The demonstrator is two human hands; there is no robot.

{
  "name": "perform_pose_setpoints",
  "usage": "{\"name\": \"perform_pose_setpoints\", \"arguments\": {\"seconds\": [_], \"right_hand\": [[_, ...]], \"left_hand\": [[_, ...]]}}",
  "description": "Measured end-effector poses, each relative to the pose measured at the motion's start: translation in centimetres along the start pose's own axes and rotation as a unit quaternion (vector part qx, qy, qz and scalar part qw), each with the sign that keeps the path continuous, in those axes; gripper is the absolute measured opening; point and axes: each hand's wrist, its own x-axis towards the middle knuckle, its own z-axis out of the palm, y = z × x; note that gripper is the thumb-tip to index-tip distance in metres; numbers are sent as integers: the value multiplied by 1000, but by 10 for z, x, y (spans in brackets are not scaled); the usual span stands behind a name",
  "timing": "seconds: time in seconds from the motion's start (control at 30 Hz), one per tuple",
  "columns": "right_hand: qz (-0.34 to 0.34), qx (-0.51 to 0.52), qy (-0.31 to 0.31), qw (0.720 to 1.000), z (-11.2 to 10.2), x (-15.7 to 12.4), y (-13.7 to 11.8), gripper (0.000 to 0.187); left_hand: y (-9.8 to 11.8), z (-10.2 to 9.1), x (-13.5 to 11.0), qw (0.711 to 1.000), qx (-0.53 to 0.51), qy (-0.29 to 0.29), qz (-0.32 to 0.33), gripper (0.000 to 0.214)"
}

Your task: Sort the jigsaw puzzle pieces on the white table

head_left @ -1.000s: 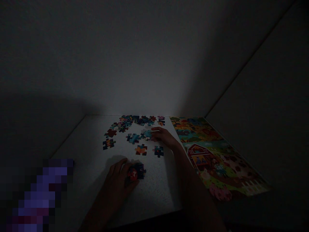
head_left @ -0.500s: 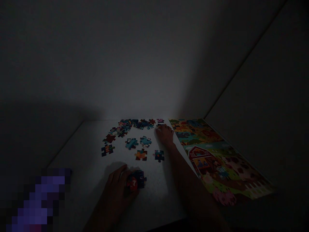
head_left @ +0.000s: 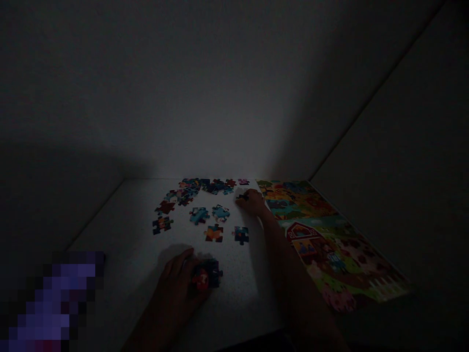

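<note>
The scene is dim. My left hand (head_left: 179,281) rests on the white table (head_left: 120,234) near its front edge, fingers curled on a joined cluster of dark blue and red puzzle pieces (head_left: 207,275). My right hand (head_left: 252,202) reaches toward the back of the table and pinches a small dark puzzle piece (head_left: 242,197). Loose pieces lie between the hands: a teal pair (head_left: 209,214), an orange one (head_left: 214,233), a dark blue one (head_left: 241,234). More pieces form a heap (head_left: 200,187) by the wall.
A colourful farm picture sheet (head_left: 330,244) with a red barn lies along the table's right side. Plain walls close the corner behind and to the right. A blurred purple patch (head_left: 54,303) sits at the lower left.
My right hand left the teal pieces, went to the back row by the wall, and has drawn back a little with a small dark piece pinched. My left hand stays on the cluster.
</note>
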Motion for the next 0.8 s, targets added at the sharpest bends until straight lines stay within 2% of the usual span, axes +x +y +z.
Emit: {"name": "perform_pose_setpoints", "arguments": {"seconds": [0.07,0.13,0.2,0.27,0.33,0.4,0.43,0.5,0.6,0.7,0.8], "right_hand": [[10,26,19,999,-1,-2,0,41],[-19,95,19,995,-3,-4,-4,37],[-73,210,-23,975,-6,-9,-14,32],[-122,324,-111,931,-14,-17,-29,34],[-145,394,-224,880,-25,-30,-46,43],[-156,409,-347,829,-34,-48,-62,48],[-167,398,-403,807,-37,-57,-68,45],[-192,363,-474,779,-37,-73,-76,33],[-224,332,-495,771,-28,-89,-78,20],[-225,340,-495,767,-19,-94,-74,23],[-193,352,-479,781,-15,-95,-72,27]], "left_hand": [[2,-2,1,1000,-3,-2,-5,42],[6,-4,2,1000,-5,1,-9,42],[10,-7,3,1000,-7,-2,-11,42],[12,-9,4,1000,-8,-3,-13,42],[12,-11,4,1000,-14,0,-12,41],[10,-11,3,1000,-24,6,-5,40],[9,-11,3,1000,-28,8,-2,40],[7,-10,2,999,-31,12,2,39],[7,-10,2,999,-35,13,0,41],[10,-11,2,999,-48,6,-6,49],[15,-14,3,998,-55,6,-28,58]]}}
